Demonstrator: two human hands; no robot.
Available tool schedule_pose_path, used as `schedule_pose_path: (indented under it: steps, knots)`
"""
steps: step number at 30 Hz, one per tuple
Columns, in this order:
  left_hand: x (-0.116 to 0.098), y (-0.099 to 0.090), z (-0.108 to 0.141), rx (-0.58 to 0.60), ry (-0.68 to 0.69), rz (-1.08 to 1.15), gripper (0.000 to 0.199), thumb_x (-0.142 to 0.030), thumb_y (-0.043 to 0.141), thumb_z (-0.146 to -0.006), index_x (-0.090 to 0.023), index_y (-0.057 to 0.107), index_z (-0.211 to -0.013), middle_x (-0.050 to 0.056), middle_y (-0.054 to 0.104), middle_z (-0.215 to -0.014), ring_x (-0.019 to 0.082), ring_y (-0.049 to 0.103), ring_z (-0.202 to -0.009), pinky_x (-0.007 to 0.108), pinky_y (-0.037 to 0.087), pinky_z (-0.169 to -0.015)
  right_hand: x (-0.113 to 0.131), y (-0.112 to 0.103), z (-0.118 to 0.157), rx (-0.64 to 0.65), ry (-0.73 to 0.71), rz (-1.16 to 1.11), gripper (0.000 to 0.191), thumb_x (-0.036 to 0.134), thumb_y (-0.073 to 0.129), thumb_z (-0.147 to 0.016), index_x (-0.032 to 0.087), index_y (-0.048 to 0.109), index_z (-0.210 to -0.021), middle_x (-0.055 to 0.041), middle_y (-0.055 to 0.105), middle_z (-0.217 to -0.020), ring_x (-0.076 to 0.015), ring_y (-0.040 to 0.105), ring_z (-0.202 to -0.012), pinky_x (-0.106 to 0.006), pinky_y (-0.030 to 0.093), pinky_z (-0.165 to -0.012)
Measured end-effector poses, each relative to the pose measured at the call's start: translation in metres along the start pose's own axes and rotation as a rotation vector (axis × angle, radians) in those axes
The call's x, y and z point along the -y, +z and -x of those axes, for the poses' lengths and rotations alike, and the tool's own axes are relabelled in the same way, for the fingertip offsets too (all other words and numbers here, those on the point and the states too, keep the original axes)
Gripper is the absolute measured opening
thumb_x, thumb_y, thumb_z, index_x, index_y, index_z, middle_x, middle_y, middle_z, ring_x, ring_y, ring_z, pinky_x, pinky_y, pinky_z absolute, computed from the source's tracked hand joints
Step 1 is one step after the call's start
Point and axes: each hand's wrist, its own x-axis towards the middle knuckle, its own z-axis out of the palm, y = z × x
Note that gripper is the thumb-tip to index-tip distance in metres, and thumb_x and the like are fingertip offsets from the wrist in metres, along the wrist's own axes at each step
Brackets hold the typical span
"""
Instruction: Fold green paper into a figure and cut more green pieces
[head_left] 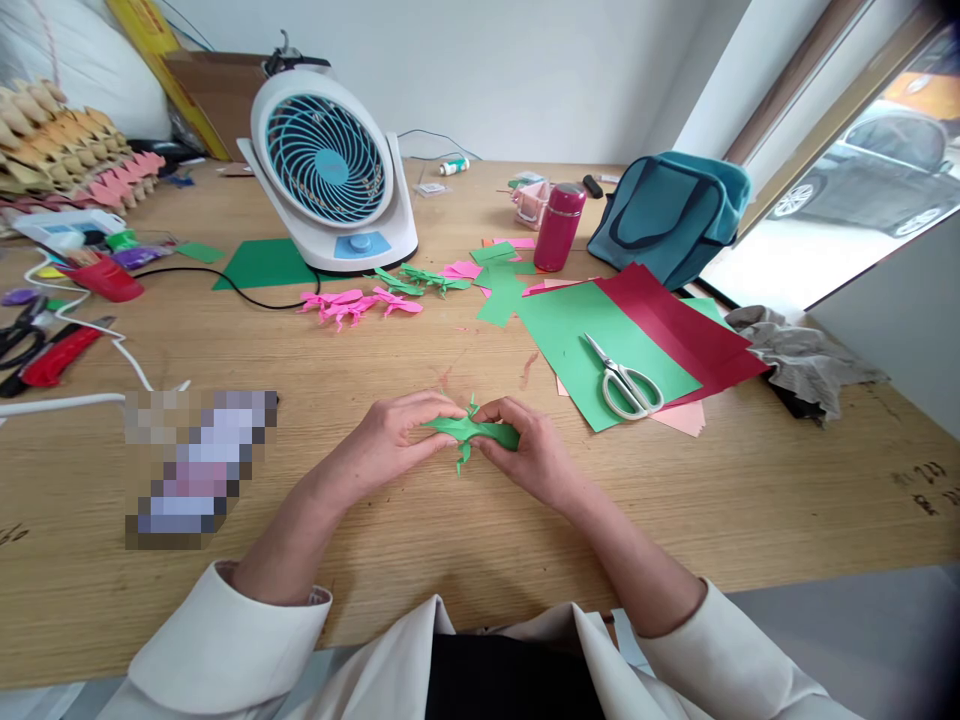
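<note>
Between my two hands, just above the table, is a folded green paper figure point(466, 429) with thin legs sticking out at its front and back. My left hand point(397, 435) pinches its left end between thumb and fingers. On the other side my right hand point(525, 450) grips the right part, whose wider end shows past the fingers. Similar folded figures lie farther back, pink paper figures point(352, 306) and green paper figures point(427, 280).
White-handled scissors point(630, 390) rest on green paper sheets point(559, 335) and a red sheet point(675, 325) at right. Behind stand a fan point(330, 165), a magenta flask point(559, 228) and a teal bag point(667, 215). A blurred phone-like object point(210, 465) and a red cutter point(60, 355) lie left.
</note>
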Motion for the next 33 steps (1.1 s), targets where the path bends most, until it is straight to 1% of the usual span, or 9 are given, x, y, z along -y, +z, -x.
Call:
schedule_pose_path:
  steps: [4,10,14,17,20,27,30,33]
  knots:
    - [-0.0009,-0.0004,0.0001,-0.006,0.012,-0.015,0.023,-0.023,0.064,-0.089,-0.024,0.07,-0.111,0.002,0.073,-0.11,0.02,0.067,-0.106,0.03,0.051,-0.093,-0.0011,-0.0004,0.0,0.003,0.015,-0.011,0.019,0.018,0.068,-0.083,0.021,0.063,-0.101,-0.0034,0.069,-0.096,-0.0177,0.064,-0.088,-0.028,0.047,-0.078]
    - [-0.0021,-0.0014,0.0006,0.01,0.006,0.001,0.023,-0.023,0.064,-0.089,-0.024,0.07,-0.111,0.002,0.073,-0.11,0.02,0.067,-0.104,0.03,0.051,-0.093,0.0001,-0.0013,0.0,0.018,-0.004,-0.049,0.017,0.016,0.067,-0.083,0.021,0.062,-0.099,-0.0028,0.066,-0.094,-0.0171,0.063,-0.087,-0.028,0.047,-0.077]
    - [-0.0039,-0.0023,0.0005,0.029,-0.012,0.003,0.024,-0.021,0.064,-0.088,-0.024,0.07,-0.112,0.002,0.073,-0.111,0.02,0.067,-0.105,0.031,0.051,-0.094,0.0007,-0.0019,0.0007,0.006,-0.017,0.018,0.016,0.017,0.066,-0.085,0.022,0.064,-0.1,-0.0037,0.066,-0.096,-0.0177,0.064,-0.087,-0.029,0.048,-0.077]
    - [-0.0052,-0.0027,-0.0003,0.005,-0.018,-0.006,0.023,-0.023,0.064,-0.088,-0.024,0.07,-0.11,0.003,0.073,-0.11,0.02,0.067,-0.103,0.031,0.051,-0.093,0.0008,-0.0014,0.0021,0.018,-0.052,0.083,0.018,0.018,0.064,-0.087,0.022,0.063,-0.105,-0.0058,0.066,-0.101,-0.0197,0.065,-0.091,-0.031,0.049,-0.08]
    - [-0.0059,-0.0034,-0.0014,-0.018,0.0,-0.01,0.022,-0.023,0.064,-0.089,-0.023,0.07,-0.11,0.004,0.073,-0.11,0.02,0.067,-0.104,0.032,0.051,-0.094,0.0014,-0.001,0.0032,0.012,-0.074,0.095,0.021,0.018,0.064,-0.088,0.022,0.061,-0.108,-0.0067,0.066,-0.105,-0.0207,0.065,-0.096,-0.032,0.049,-0.083]
    - [-0.0076,-0.0071,-0.0024,-0.019,-0.043,0.078,0.018,-0.029,0.066,-0.088,-0.022,0.072,-0.104,0.004,0.073,-0.107,0.02,0.068,-0.102,0.032,0.051,-0.093,0.0032,-0.0022,0.0037,-0.005,-0.097,0.035,0.015,0.019,0.064,-0.089,0.023,0.063,-0.103,-0.0038,0.064,-0.097,-0.0175,0.064,-0.089,-0.029,0.049,-0.078]
    - [-0.0071,-0.007,-0.0024,-0.031,-0.075,0.129,0.019,-0.028,0.068,-0.086,-0.022,0.073,-0.103,0.004,0.074,-0.107,0.02,0.069,-0.1,0.031,0.052,-0.092,0.0039,-0.0024,0.0039,-0.016,-0.117,0.003,0.013,0.019,0.064,-0.089,0.023,0.064,-0.102,-0.0032,0.063,-0.095,-0.0163,0.063,-0.087,-0.028,0.048,-0.077]
    - [-0.0066,-0.0068,-0.0023,-0.014,-0.087,0.149,0.019,-0.027,0.069,-0.085,-0.023,0.073,-0.104,0.003,0.074,-0.107,0.02,0.069,-0.1,0.031,0.052,-0.093,0.0043,-0.0019,0.0036,-0.034,-0.119,-0.014,0.011,0.019,0.065,-0.089,0.022,0.064,-0.1,-0.0028,0.064,-0.093,-0.0157,0.063,-0.084,-0.027,0.048,-0.075]
